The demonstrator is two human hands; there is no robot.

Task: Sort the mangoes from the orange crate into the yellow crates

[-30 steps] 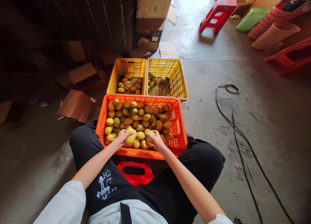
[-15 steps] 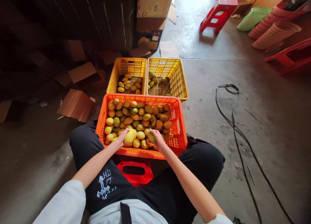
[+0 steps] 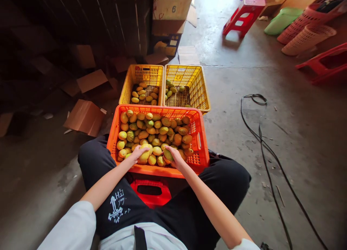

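My left hand [image 3: 137, 154] is closed around a large yellow lemon [image 3: 145, 156] over the near part of an orange crate [image 3: 159, 171]. Its thumb lies across the top of the fruit. To the right, my right hand [image 3: 176, 158] grips a greenish lemon [image 3: 168, 155], the thumb on its upper side and the fingers mostly hidden underneath. Yellow and green-tinged lemons [image 3: 151, 138] fill much of the crate beneath both hands. One knobbly green fruit [image 3: 130, 136] lies among them at the left.
Beyond the orange crate stand two yellow crates, the left one [image 3: 123, 85] and the right one [image 3: 202, 89], each with several fruits. Cardboard pieces [image 3: 84, 116] litter the left floor. A black cable [image 3: 261, 136] runs along the right. A red stool [image 3: 244, 17] stands farther back.
My left thumb has shifted farther across the yellow lemon. The greenish lemon has turned slightly in my right hand, which has moved a little left. The crates have stayed put.
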